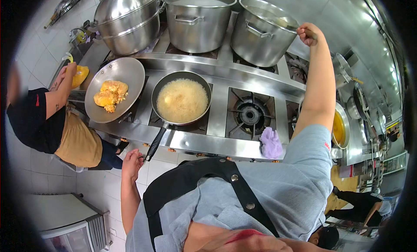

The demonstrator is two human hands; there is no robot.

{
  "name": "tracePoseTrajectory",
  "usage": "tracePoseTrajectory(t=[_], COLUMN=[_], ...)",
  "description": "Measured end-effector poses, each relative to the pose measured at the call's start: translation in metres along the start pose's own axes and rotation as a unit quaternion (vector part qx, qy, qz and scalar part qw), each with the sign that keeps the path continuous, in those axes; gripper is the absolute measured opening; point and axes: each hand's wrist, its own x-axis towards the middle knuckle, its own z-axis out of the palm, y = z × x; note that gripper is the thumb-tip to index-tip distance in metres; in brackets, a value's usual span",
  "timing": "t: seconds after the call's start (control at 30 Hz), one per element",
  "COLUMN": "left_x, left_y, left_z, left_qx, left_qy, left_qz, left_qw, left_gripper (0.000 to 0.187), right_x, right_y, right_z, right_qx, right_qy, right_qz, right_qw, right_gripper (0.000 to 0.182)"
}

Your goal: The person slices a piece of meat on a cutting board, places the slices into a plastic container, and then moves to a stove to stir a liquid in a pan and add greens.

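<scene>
My left hand is closed at the tip of the long black handle of a dark frying pan. The pan sits on a burner, full of pale bubbling liquid with a small yellowish lump in it. My right hand reaches far forward, its fingers wrapped round the handle of what looks like a ladle. The ladle's head is over or in the right stockpot; the pot's rim partly hides it. Left of the frying pan, a wide steel pan holds golden-yellow fried food.
A lidded steamer pot and a middle stockpot stand at the back. A burner and a purple cloth are to the right. At left, a co-worker holds something yellow. A bowl of orange-yellow liquid stands beyond my right arm.
</scene>
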Motion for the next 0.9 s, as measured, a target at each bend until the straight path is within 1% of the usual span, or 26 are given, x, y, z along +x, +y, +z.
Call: tracePoseTrajectory(t=[0.1, 0.23, 0.27, 0.37, 0.5, 0.57, 0.63, 0.67, 0.73, 0.77, 0.87, 0.9], left_x=[0.004, 0.012, 0.015, 0.018, 0.023, 0.031, 0.036, 0.038, 0.035, 0.035, 0.042, 0.042], left_y=[-0.002, -0.005, -0.006, -0.004, 0.001, -0.001, -0.001, -0.001, 0.004, 0.007, 0.006, 0.006], left_z=[-0.005, -0.010, -0.012, -0.011, -0.006, -0.008, -0.008, -0.007, -0.005, -0.004, -0.008, -0.009], left_qx=[-0.001, -0.007, -0.007, 0.016, 0.073, 0.078, 0.091, 0.099, 0.101, 0.104, 0.115, 0.120], left_qy=[-0.005, -0.030, -0.038, -0.054, -0.065, -0.093, -0.102, -0.108, -0.120, -0.128, -0.139, -0.146], left_qz=[-0.004, -0.001, 0.002, -0.010, -0.020, -0.024, -0.025, -0.026, -0.030, -0.032, -0.041, -0.042], left_qw=[1.000, 1.000, 0.999, 0.998, 0.995, 0.992, 0.990, 0.989, 0.987, 0.986, 0.983, 0.981], left_gripper=[0.033, 0.033, 0.033, 0.035, 0.036, 0.035, 0.034, 0.034, 0.033, 0.032, 0.034, 0.034], right_x=[-0.024, -0.032, -0.025, -0.053, -0.077, -0.091, -0.117, -0.144, -0.185, -0.199, -0.217, -0.239], right_y=[-0.003, -0.015, -0.016, -0.022, -0.029, -0.027, -0.017, -0.005, 0.019, 0.028, 0.070, 0.088], right_z=[0.007, 0.006, 0.001, 0.014, 0.021, 0.025, 0.036, 0.051, 0.072, 0.078, 0.078, 0.092], right_qx=[0.065, 0.124, 0.161, 0.152, 0.190, 0.188, 0.192, 0.198, 0.222, 0.235, 0.240, 0.229], right_qy=[-0.017, -0.072, -0.099, -0.110, -0.219, -0.273, -0.312, -0.317, -0.313, -0.309, -0.367, -0.328], right_qz=[-0.027, 0.014, 0.008, -0.015, 0.035, 0.067, 0.072, 0.055, 0.055, 0.053, 0.086, 0.067], right_qw=[0.997, 0.990, 0.982, 0.982, 0.956, 0.941, 0.928, 0.926, 0.922, 0.920, 0.895, 0.914], right_gripper=[0.008, 0.011, 0.009, 0.007, 0.008, 0.008, 0.007, 0.006, 0.006, 0.006, 0.007, 0.011])
